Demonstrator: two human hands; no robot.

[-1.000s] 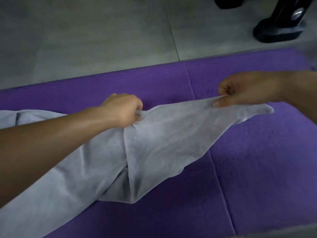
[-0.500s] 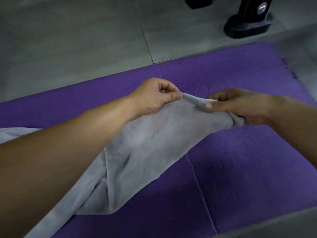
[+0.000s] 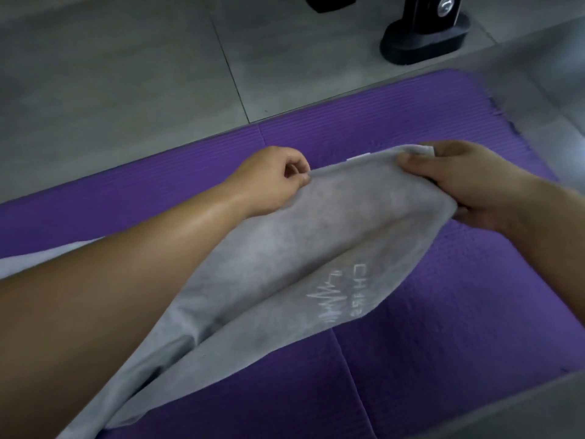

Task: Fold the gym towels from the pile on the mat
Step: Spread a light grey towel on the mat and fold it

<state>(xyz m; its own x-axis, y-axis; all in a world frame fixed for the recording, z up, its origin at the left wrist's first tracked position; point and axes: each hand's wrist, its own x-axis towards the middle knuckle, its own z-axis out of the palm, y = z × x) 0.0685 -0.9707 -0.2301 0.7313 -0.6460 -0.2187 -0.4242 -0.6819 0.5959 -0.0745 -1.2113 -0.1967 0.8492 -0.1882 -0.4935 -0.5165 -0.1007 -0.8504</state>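
I saw the grey gym towel (image 3: 285, 258) held up over the purple mat (image 3: 443, 327), its top edge stretched btw both hands above the mat's far half. Left hand (image 3: 272, 179) pinched that edge w/ thumb & forefinger, other fingers curled in. Right hand (image 3: 468, 185) gripped the opposite corner, thumb on top, fingers wrapped under the cloth. Towel's lower end trailed toward the mat's near-left side, white lettering showing. A black stand base (image 3: 424, 42) stood beyond the mat's far edge.

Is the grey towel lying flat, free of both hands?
No: the left hand and right hand each hold an edge of the grey towel, raised above the purple mat.
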